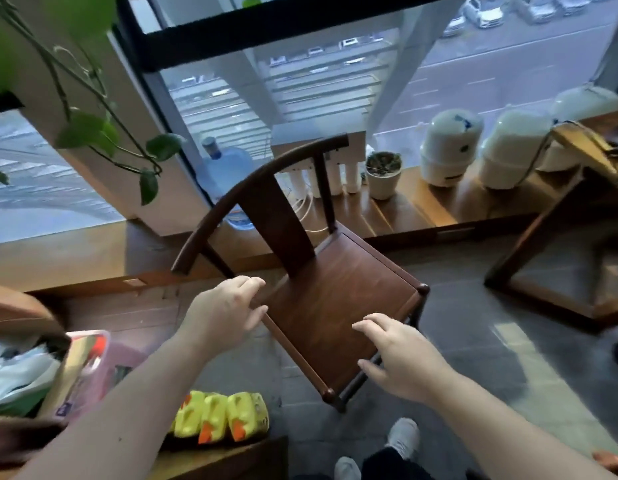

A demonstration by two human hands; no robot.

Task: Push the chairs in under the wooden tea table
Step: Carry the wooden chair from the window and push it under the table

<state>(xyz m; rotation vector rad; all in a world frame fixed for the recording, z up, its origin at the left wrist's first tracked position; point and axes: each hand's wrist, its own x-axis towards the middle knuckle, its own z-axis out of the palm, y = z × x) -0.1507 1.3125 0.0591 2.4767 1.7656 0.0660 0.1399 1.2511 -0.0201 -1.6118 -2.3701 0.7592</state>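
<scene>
A dark wooden chair [338, 292] with a curved back rail stands on the grey floor in the middle of the head view, its seat turned toward the lower right. My left hand [224, 313] hovers by the seat's near left edge, fingers spread, holding nothing. My right hand [401, 358] sits over the seat's front corner, fingers apart, also with nothing in it. The wooden tea table [557, 216] shows at the right edge, only its slanted leg frame and a corner of the top visible.
A raised wooden ledge runs along the window with a water jug [228, 174], a potted plant [383, 174] and white tanks [449, 150]. Yellow packages [221, 417] and a pink bin [93, 372] sit at lower left. Vine leaves hang at upper left.
</scene>
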